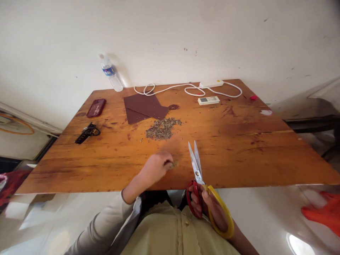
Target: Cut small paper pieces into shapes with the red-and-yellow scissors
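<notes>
My right hand (204, 203) grips a pair of scissors (197, 166) with one red and one yellow handle loop. Its blades point away from me and stand slightly apart above the table. To the left, my left hand (155, 168) is closed in a pinch on a small greenish-brown dried bit (174, 165), just left of the blades. The bit's exact kind is too small and blurred to tell. Beyond both hands lies a loose pile of dried brownish snippets (162, 129) on the wood.
Behind the pile lie dark maroon sheets (140, 106). A plastic bottle (111, 74) leans at the wall. A white power strip (211, 84) with its cable, a remote control (208, 100), a dark red phone-like case (96, 108) and a black hair clip (87, 133) lie on the wooden table (252, 156).
</notes>
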